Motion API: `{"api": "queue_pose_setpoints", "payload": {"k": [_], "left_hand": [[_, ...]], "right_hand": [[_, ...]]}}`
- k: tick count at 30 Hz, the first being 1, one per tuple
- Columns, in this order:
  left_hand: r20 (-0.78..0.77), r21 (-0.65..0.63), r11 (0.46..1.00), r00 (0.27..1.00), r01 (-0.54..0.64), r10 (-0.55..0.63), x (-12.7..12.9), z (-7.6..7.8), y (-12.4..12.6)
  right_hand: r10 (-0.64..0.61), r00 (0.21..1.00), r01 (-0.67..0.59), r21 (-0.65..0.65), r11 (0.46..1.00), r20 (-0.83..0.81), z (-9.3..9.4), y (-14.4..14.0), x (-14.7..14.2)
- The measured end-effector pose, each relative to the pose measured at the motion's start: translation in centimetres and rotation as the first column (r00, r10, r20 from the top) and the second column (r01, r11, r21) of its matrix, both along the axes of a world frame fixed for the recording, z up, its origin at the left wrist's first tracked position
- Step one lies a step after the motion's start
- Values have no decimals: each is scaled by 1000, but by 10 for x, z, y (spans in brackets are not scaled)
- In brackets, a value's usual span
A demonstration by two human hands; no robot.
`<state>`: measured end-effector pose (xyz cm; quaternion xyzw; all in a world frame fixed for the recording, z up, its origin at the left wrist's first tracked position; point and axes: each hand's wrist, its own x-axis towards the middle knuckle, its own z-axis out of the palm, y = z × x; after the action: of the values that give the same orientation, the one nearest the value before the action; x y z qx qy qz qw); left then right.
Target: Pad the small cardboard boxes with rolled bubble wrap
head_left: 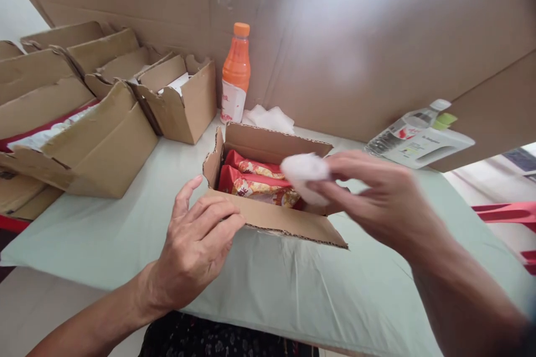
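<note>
A cardboard box (288, 220) with raised flaps stands on the table in front of me. Inside it lie shiny red snack packets (259, 184) with a printed food picture. My left hand (199, 234) rests on the box's front flap near its left corner, thumb spread away from the fingers. Between the thumb and fingers of my right hand (364, 189) is a wadded white tissue (305, 173), slightly blurred, above the box's right part. The hand and tissue hide that end of the box.
Several cardboard boxes (109, 145) stand on the left. Behind the middle box are an orange-capped bottle (235, 75) and crumpled white tissue (270, 119). A clear bottle (406, 128) and a white jug (439, 145) lean at the right against a cardboard wall (335, 67). Pale green cloth (146, 217) covers the table.
</note>
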<state>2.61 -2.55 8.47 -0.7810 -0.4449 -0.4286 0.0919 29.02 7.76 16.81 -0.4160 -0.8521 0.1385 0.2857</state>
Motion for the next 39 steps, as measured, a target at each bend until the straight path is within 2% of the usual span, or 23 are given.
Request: {"api": "queue_pose_setpoints", "payload": {"k": [1, 3, 5, 6, 9, 11, 12, 13, 14, 15, 16, 17, 18, 19, 21, 23, 25, 28, 31, 34, 36, 39], "left_hand": [[9, -7, 1000, 1000, 7, -7, 0, 0, 0], [20, -21, 1000, 1000, 18, -18, -1, 1, 2], [20, -31, 999, 999, 30, -29, -1, 0, 3], [18, -30, 999, 999, 38, -37, -2, 0, 4], [35, 6, 1000, 999, 20, -20, -3, -2, 5], [78, 44, 998, 996, -41, 37, -6, -4, 3], [108, 56, 995, 991, -80, 74, -9, -6, 2], [141, 55, 992, 984, -115, 107, -13, -9, 1], [175, 31, 989, 975, -143, 136, -18, -13, 1], [209, -25, 986, 964, -162, 164, -23, -19, 1], [248, -112, 980, 950, -165, 188, -28, -26, 2], [295, -222, 965, 934, -140, 203, -33, -35, 5], [354, -338, 937, 912, -82, 208, -38, -43, 8], [427, -440, 898, 880, 2, 207, -41, -52, 14], [580, -553, 807, 791, 207, 194, -44, -66, 27], [681, -584, 726, 706, 363, 195, -40, -73, 44], [726, -584, 692, 655, 424, 211, -29, -71, 60], [764, -546, 703, 615, 455, 196, -1, -59, 82], [801, -464, 706, 594, 535, 75, 34, -49, 95], [813, -408, 701, 582, 585, -13, 55, -45, 93], [815, -432, 702, 579, 566, 34, 52, -46, 81], [812, -491, 728, 554, 479, 183, 25, -53, 52]], "right_hand": [[76, 989, -72, -38, 997, 127, -3, 7, -16], [201, 902, -163, -129, 978, 381, -14, 21, -38], [237, 810, -172, -169, 971, 536, -23, 30, -49], [251, 788, -174, -188, 967, 563, -25, 33, -51], [320, 830, -222, -254, 941, 458, -17, 30, -42], [296, 891, -239, -198, 951, 344, -5, 18, -24], [237, 926, -208, -124, 970, 296, 1, 10, -12], [133, 960, -131, -27, 991, 245, 4, 0, 3], [-10, 984, -2, 66, 998, 180, 4, -10, 19], [-174, 980, 161, 132, 978, 92, -1, -20, 34], [-320, 947, 317, 147, 937, 0, -9, -27, 49], [-419, 905, 424, 107, 899, -71, -22, -33, 61], [-466, 877, 473, 35, 881, -116, -38, -36, 69], [-463, 876, 460, -58, 886, -132, -56, -37, 73], [-352, 929, 318, -235, 918, -118, -93, -31, 65], [-247, 958, 184, -352, 918, -143, -122, -19, 44], [-224, 948, 118, -402, 908, -228, -136, -7, 25], [-304, 892, 152, -411, 899, -335, -135, 1, 24], [-388, 858, 262, -364, 894, -336, -126, -8, 55], [-452, 842, 375, -282, 883, -296, -119, -23, 81], [-442, 858, 376, -269, 887, -260, -119, -29, 81], [-347, 904, 262, -318, 911, -250, -125, -25, 52]]}}
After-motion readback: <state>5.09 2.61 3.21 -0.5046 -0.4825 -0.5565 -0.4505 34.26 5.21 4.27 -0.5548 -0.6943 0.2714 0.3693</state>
